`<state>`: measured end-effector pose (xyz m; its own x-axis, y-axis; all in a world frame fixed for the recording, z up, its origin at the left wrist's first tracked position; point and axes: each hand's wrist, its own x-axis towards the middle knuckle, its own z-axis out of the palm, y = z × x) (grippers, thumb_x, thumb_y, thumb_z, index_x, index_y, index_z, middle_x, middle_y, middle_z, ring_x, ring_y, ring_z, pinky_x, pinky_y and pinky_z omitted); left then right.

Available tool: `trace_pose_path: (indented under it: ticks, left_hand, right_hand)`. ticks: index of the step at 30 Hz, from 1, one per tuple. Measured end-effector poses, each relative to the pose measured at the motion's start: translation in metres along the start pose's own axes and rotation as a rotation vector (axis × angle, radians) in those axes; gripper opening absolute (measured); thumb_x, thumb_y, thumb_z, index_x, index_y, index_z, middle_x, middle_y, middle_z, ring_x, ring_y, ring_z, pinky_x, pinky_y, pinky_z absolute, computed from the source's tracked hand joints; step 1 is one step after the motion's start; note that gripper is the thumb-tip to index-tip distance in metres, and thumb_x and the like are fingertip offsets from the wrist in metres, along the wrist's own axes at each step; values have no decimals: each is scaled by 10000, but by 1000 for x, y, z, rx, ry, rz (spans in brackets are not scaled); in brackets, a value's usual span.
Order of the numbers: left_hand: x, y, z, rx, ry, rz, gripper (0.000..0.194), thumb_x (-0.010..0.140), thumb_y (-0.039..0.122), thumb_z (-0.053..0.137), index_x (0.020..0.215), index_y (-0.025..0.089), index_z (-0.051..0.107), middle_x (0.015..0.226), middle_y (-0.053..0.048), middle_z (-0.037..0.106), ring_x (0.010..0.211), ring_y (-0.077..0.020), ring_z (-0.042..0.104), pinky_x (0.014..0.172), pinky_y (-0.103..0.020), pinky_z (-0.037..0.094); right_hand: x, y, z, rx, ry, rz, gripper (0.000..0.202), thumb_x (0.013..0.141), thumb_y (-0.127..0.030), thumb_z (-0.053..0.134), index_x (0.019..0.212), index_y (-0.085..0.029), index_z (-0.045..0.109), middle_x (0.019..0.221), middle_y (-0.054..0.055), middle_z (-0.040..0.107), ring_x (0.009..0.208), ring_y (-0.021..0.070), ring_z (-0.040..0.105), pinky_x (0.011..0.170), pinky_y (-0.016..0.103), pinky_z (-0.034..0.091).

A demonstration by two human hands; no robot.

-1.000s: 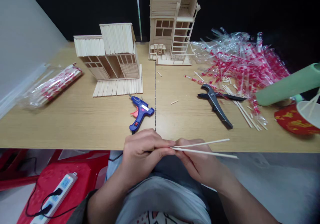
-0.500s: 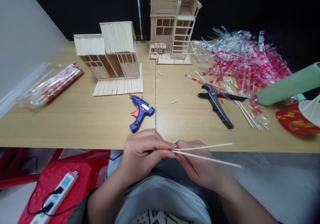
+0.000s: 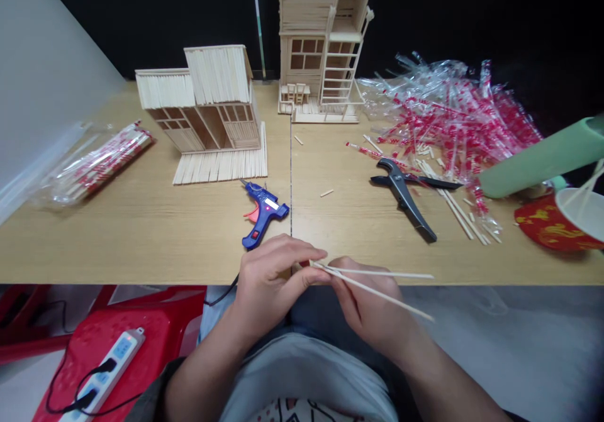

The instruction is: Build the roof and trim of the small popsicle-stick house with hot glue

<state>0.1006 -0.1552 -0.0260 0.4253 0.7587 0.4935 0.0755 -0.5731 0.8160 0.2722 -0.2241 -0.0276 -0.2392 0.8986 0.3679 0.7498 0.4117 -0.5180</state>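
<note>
A pair of wooden chopsticks [image 3: 382, 295] spreads in a narrow V toward the right, over the table's front edge. Their near-joined end lies between the thumb and forefinger of my left hand [image 3: 271, 283], which holds it loosely. Closed just below the same end is my right hand [image 3: 372, 302], its fingertips against the sticks and partly hidden. Beyond my left hand a blue hot glue gun [image 3: 265, 213] lies on its side, nozzle toward the back left. A dark pair of cutters [image 3: 406, 199] rests on the table to the right.
Two stick-built model houses, a low one [image 3: 219, 76] and a tall one [image 3: 306, 63], stand at the back. Wrapped chopsticks [image 3: 104, 164] lie left; torn wrappers [image 3: 462, 107], loose sticks, a green cylinder [image 3: 542, 158] and a red paper cup [image 3: 542, 224] are right. A power strip [image 3: 104, 372] sits on a red stool.
My left forefinger has lifted from the chopsticks, showing more of their joined end. The sticks have shifted slightly left, and the lower one slopes more steeply. The whole view has shifted a little.
</note>
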Motion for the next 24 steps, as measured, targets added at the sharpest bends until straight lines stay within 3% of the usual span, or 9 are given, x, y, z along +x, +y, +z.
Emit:
trace_pose_path:
  ticks: [4,6,11,15,24]
  left_hand:
    - [-3,-4,2,314,90,41,323,757,254,795,1055,180,694,932,-66,698,853,-167,647,754,-287,543]
    - [-1,-5,4,366,66,80,339,770,261,785,1079,171,676,940,-69,691,878,-174,641,787,-302,537]
    - [13,-13,12,364,-62,91,202,841,224,709,1026,152,671,905,-61,719,834,-174,647,781,-316,523]
    - [19,-15,13,354,-30,49,51,869,200,663,902,163,674,847,-45,725,751,-154,648,715,-287,515]
    - [11,-14,10,394,23,60,24,853,171,668,829,169,666,813,-40,726,751,-153,675,695,-272,521]
  right_hand:
    - [-2,3,11,-297,-128,314,219,1012,-241,394,869,-184,549,690,15,648,580,166,625,518,269,305]
    - [-1,0,15,-388,-248,389,188,1012,-259,398,914,-182,538,719,27,664,572,181,637,489,275,275]
    - [8,-12,17,-558,-379,412,144,1005,-218,376,959,-176,505,741,50,656,571,197,654,465,269,297]
    - [16,-18,15,-607,-429,420,145,992,-181,370,927,-175,500,723,64,656,590,211,679,461,262,351]
    - [21,-26,14,-616,-492,393,164,897,-53,393,946,-151,515,688,75,672,601,216,702,468,253,419]
